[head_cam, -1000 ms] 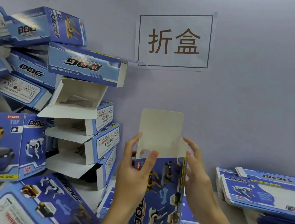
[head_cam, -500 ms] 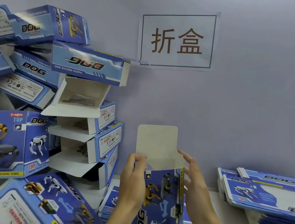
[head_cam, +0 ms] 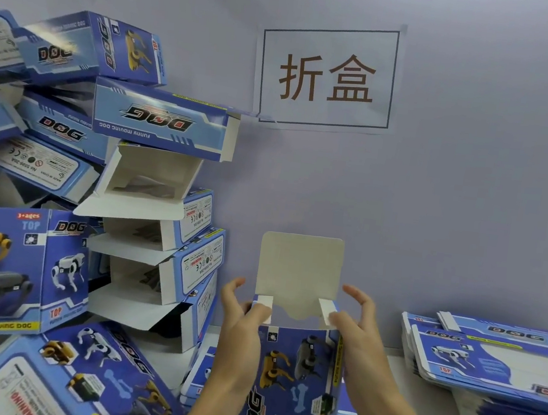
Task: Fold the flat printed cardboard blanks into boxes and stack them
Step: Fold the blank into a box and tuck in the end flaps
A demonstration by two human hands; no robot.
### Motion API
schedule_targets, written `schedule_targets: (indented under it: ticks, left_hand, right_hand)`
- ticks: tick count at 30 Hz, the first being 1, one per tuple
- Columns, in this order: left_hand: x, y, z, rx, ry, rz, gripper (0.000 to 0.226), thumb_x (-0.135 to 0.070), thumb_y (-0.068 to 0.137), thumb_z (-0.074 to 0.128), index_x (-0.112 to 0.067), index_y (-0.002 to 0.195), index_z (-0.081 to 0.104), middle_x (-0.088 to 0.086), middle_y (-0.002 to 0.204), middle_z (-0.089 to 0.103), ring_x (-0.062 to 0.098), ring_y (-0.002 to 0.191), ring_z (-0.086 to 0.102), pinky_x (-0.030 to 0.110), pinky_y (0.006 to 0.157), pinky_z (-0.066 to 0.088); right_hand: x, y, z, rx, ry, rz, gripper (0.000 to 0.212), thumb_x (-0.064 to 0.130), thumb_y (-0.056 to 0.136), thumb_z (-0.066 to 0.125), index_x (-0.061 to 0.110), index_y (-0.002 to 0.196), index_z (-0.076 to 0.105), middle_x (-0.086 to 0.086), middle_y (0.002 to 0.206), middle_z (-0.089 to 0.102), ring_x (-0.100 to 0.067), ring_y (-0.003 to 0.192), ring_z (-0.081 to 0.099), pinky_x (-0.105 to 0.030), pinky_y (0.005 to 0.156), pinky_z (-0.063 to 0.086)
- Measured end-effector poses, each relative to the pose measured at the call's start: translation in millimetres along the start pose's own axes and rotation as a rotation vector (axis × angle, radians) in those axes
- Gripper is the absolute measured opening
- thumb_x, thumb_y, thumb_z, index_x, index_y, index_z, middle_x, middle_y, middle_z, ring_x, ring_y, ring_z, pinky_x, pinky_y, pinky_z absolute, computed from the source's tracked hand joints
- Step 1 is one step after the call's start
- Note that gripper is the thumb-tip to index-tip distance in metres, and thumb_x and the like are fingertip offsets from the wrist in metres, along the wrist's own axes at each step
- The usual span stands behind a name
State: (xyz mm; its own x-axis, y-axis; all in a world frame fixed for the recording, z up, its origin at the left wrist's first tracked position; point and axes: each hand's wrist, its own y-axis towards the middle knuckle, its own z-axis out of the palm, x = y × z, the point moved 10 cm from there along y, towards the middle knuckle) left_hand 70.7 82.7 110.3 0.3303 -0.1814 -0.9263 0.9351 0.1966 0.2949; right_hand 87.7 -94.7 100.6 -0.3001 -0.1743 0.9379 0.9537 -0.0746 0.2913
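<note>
Both hands work the top of the upright blue printed cardboard box at bottom centre: left hand pinches the small left side flap, right hand pinches the right side flap. Thin card like this is probably light, springy and easily creased, so best held near the fold lines. Its plain grey lid flap stands upright, and robot dogs decorate the front.

1. White table ran along the bottom of the frame.
2. Messy heap of folded boxes sat on it at left.
3. Pile of flat blanks lay at lower right.
4. A few more blanks sat bottom center.
</note>
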Motion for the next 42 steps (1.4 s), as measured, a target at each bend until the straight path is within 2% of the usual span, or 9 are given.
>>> schedule_targets:
  ticks: [6,10,15,20,25,32,36,38,42]
  left_hand:
    - [-8.3,0.1,7.3,0.052,0.082,0.047,0.048,-0.008,0.096,0.046,-0.053,0.11,0.056,-0.001,0.109,0.066,0.013,0.104,0.059,0.035,0.086,0.049]
    - [-6.6,1.8,-2.0,-0.034,0.053,0.059,0.043,-0.006,0.097,0.048,-0.046,0.087,0.062,0.008,0.093,0.066,0.032,0.095,0.06,0.049,0.086,0.051]
    - [-7.6,-3.2,-12.2,-0.122,-0.008,0.196,0.027,-0.022,0.101,0.043,-0.019,0.085,0.065,0.002,0.088,0.069,0.024,0.085,0.066,0.023,0.063,0.052]
    - [12.8,2.2,-15.1,-0.136,-0.19,0.06,0.034,-0.027,0.105,0.036,-0.008,0.088,0.059,0.015,0.084,0.073,0.027,0.072,0.074,0.026,0.046,0.053]
    - [2.0,4.1,-18.3,-0.204,-0.048,0.134,0.031,-0.017,0.105,0.035,-0.017,0.092,0.063,0.006,0.095,0.069,0.033,0.096,0.065,0.038,0.074,0.056]
    - [5.1,0.0,-15.8,-0.22,-0.142,-0.065,0.01,-0.023,0.105,0.04,-0.021,0.111,0.047,0.017,0.111,0.061,0.037,0.105,0.06,0.057,0.096,0.046]
    - [-0.5,-1.1,4.9,-0.035,-0.206,-0.198,0.029,-0.037,0.099,0.049,-0.016,0.114,0.061,0.017,0.11,0.071,0.037,0.097,0.069,0.049,0.084,0.057]
    - [-9.3,-3.7,9.8,0.039,-0.137,-0.215,0.039,-0.046,0.097,0.049,-0.017,0.118,0.064,0.016,0.112,0.072,0.043,0.105,0.066,0.059,0.097,0.05]
    - [-37.4,-2.4,9.0,0.098,-0.09,-0.128,0.033,-0.049,0.094,0.056,-0.026,0.116,0.066,0.006,0.11,0.074,0.032,0.101,0.071,0.054,0.097,0.052]
  right_hand:
    - [0.6,4.0,-0.2,0.042,-0.048,0.029,0.048,0.005,0.098,0.042,0.041,0.126,0.056,0.003,0.1,0.073,-0.008,0.082,0.068,-0.031,0.066,0.056]
    - [0.8,2.6,4.8,0.06,-0.038,-0.001,0.043,0.017,0.085,0.053,0.05,0.109,0.062,-0.004,0.086,0.07,-0.02,0.082,0.061,-0.034,0.07,0.051]
    - [5.8,-3.6,-2.6,-0.038,-0.023,-0.133,0.028,0.013,0.099,0.047,0.028,0.088,0.069,-0.004,0.091,0.072,-0.021,0.084,0.066,-0.025,0.061,0.054]
    - [-8.1,-4.8,-7.3,-0.033,0.27,-0.054,0.035,0.02,0.102,0.035,0.004,0.091,0.064,-0.021,0.103,0.071,-0.033,0.091,0.073,-0.041,0.065,0.059]
    - [5.2,-10.3,7.6,0.118,0.275,-0.115,0.023,0.029,0.086,0.059,0.018,0.103,0.071,-0.016,0.108,0.071,-0.034,0.1,0.069,-0.044,0.078,0.054]
    - [17.7,-11.4,13.4,0.23,-0.004,-0.137,0.079,0.042,0.071,0.078,0.064,0.135,0.038,0.0,0.127,0.066,-0.022,0.108,0.069,-0.04,0.089,0.058]
    - [43.9,-13.7,-12.0,0.028,-0.123,-0.204,0.072,0.059,0.076,0.073,0.048,0.139,0.041,-0.001,0.111,0.071,-0.008,0.096,0.071,-0.026,0.083,0.056]
    - [59.2,-14.6,-12.1,0.022,-0.096,-0.167,0.056,0.043,0.089,0.059,0.03,0.141,0.045,-0.005,0.108,0.072,-0.016,0.1,0.069,-0.038,0.094,0.053]
    - [71.5,-29.1,-10.0,0.231,0.063,-0.15,0.042,0.006,0.106,0.035,-0.004,0.147,0.037,-0.023,0.148,0.044,-0.029,0.129,0.047,-0.021,0.093,0.04]
